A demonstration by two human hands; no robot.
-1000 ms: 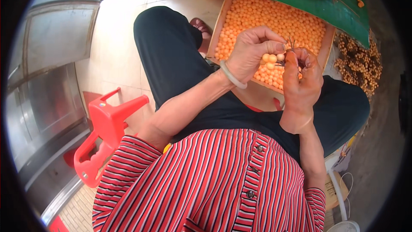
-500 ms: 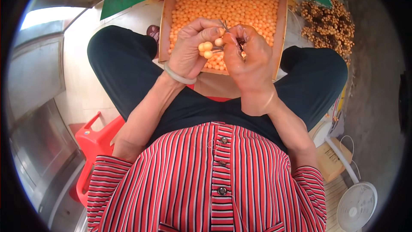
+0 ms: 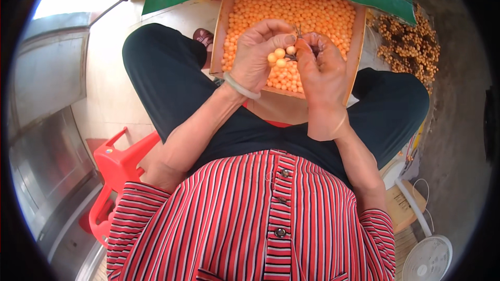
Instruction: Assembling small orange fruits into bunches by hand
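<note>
Fingers of your left hand [image 3: 258, 54] pinch a small cluster of orange balls [image 3: 280, 57], held just above the near end of the wooden box [image 3: 227, 31] full of the same balls. Your right hand [image 3: 323, 67] meets it, fingers closed on a thin metal tool [image 3: 298, 32] touching the cluster.

A small cluster of orange beads [image 3: 281, 57], three round and glossy, was pinched in the left hand [image 3: 258, 57] and held above the box. A thin metal wire [image 3: 298, 32] rose from between the fingers [image 3: 312, 47] of the right hand [image 3: 323, 70], touching the cluster. The shallow cardboard box [image 3: 227, 31] rested across the lap, filled with loose orange beads [image 3: 302, 10] of the same kind.
</note>
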